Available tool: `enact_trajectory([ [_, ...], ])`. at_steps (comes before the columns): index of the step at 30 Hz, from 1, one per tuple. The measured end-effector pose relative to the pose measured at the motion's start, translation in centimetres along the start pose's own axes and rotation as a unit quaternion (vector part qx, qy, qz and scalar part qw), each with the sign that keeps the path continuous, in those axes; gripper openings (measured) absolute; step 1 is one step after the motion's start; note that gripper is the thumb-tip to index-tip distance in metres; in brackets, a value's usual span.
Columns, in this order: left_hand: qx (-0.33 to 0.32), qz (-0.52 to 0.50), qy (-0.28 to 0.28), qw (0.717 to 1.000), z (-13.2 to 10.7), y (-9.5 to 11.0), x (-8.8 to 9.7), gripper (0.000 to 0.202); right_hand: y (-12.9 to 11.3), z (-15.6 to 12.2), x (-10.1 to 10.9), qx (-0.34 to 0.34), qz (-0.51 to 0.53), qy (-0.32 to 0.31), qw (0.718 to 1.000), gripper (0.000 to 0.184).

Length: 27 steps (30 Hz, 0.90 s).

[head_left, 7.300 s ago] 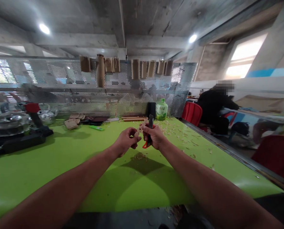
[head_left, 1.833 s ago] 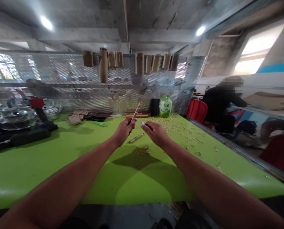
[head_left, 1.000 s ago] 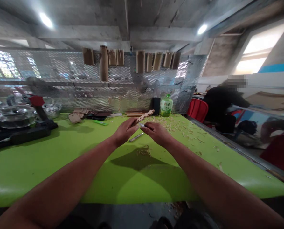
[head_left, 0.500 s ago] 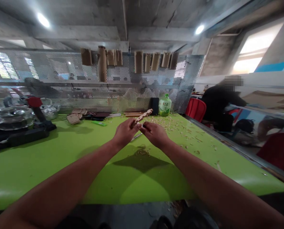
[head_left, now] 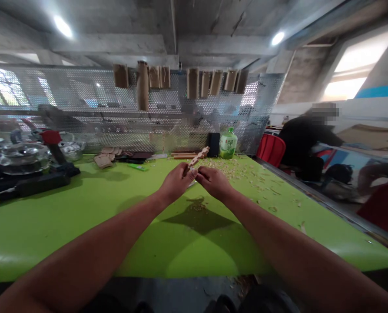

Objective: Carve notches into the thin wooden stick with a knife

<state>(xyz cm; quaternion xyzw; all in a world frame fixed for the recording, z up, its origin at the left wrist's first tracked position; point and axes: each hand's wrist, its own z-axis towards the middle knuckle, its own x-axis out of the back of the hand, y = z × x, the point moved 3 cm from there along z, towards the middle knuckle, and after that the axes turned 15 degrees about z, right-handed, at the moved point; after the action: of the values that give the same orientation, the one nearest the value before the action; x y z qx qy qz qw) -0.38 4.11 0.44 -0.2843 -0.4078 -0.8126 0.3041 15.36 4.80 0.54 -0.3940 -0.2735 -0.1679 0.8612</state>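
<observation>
1. Head view looked down on a notched wooden strip (head_left: 197, 156), its long axis slanting away from the grip towards the far right
2. The left hand (head_left: 177, 180) pinched the strip's near end between thumb and fingers, so it held the strip
3. The right hand (head_left: 215, 182) lay just beside it, curled, with its fingertips (head_left: 199, 173) pressed against the left hand at the strip's base; whether they pinched anything could not be told
4. A metal sliver (head_left: 191, 184) showed just below the hands, too small to name
5. Wood shavings (head_left: 223, 166) lay scattered on the green workbench (head_left: 83, 234), near a plastic green-tea bottle (head_left: 228, 144); a person in black (head_left: 306, 139) sat far right, beyond a red chair (head_left: 271, 150)
</observation>
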Motion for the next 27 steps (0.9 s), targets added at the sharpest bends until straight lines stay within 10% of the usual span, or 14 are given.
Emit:
enact_trajectory([
  [9, -0.031, 0.038, 0.009, 0.999, 0.0, 0.7, 0.9, 0.036, -0.1, 0.0, 0.4, -0.011, 0.054, -0.027, 0.998, 0.041],
  [21, 0.021, -0.053, 0.032, 0.998, -0.1, 0.5, 0.0, 0.029, -1.7, -0.8, 0.3, 0.029, -0.167, 0.103, 0.980, 0.042],
  [27, -0.010, -0.089, 0.012, 0.996, 0.1, 0.3, -0.3, 0.029, -0.3, -0.2, -0.1, 0.007, 0.017, 0.007, 1.000, 0.044],
])
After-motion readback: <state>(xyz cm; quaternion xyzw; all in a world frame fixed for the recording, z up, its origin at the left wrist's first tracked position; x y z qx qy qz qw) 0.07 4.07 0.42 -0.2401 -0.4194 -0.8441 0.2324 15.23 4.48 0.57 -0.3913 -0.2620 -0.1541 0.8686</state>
